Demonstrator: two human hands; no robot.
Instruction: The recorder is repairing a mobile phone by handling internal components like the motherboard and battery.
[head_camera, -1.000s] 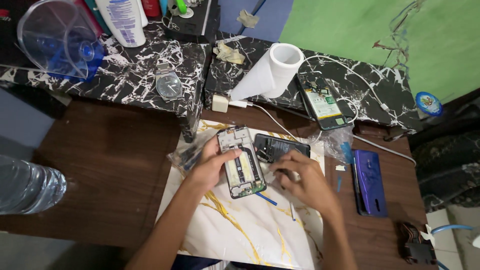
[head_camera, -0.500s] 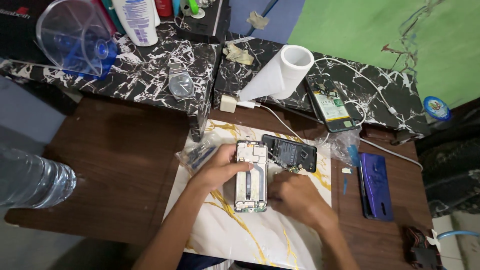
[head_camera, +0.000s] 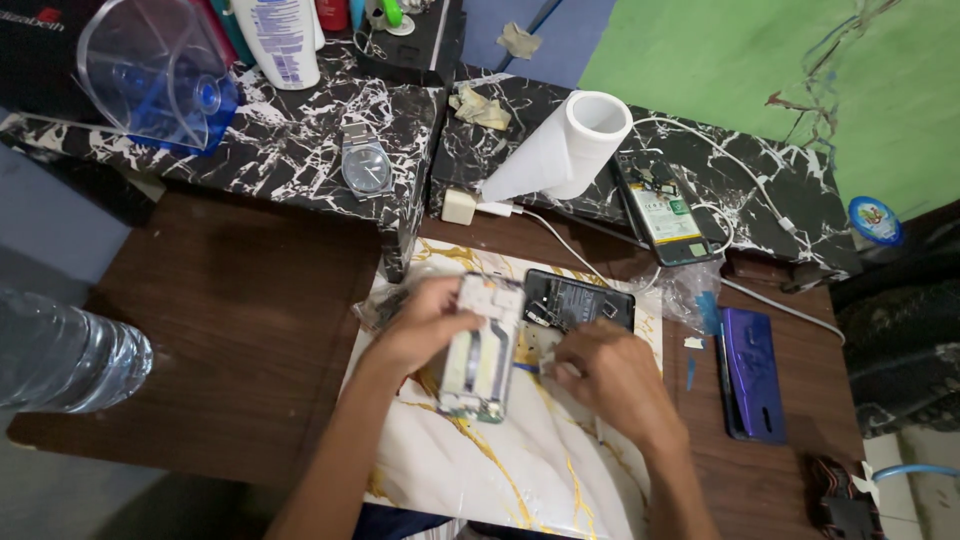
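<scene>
Lying on the white-and-gold marbled mat (head_camera: 520, 470) in the middle of the brown desk (head_camera: 230, 330): an opened phone frame (head_camera: 482, 350), tilted up on its long edge, inner side showing. Gripping that frame along its upper left edge, the left hand (head_camera: 425, 325), fingers wrapped over the top, grip closed on the frame. Resting just right of the frame, the right hand (head_camera: 605, 375), fingertips (head_camera: 550, 365) pinching narrowly at the frame's right edge; whether anything small is sitting between them, cannot tell. Lying just beyond the frame, touching the mat's far edge, a dark phone panel (head_camera: 580, 300) with parts exposed. Sitting further behind the frame on the black marbled stand (head_camera: 300, 150), a wristwatch (head_camera: 365, 165), a white paper roll (head_camera: 570, 145) on its side, a white charger plug (head_camera: 460, 205) and a second opened phone (head_camera: 662, 210) with a white cable running by. Lying well right of the frame, a purple phone cover (head_camera: 755, 370). Standing far left of the frame at the desk's edge, a clear water bottle (head_camera: 60, 355); behind it, a clear plastic jug (head_camera: 160, 70).
</scene>
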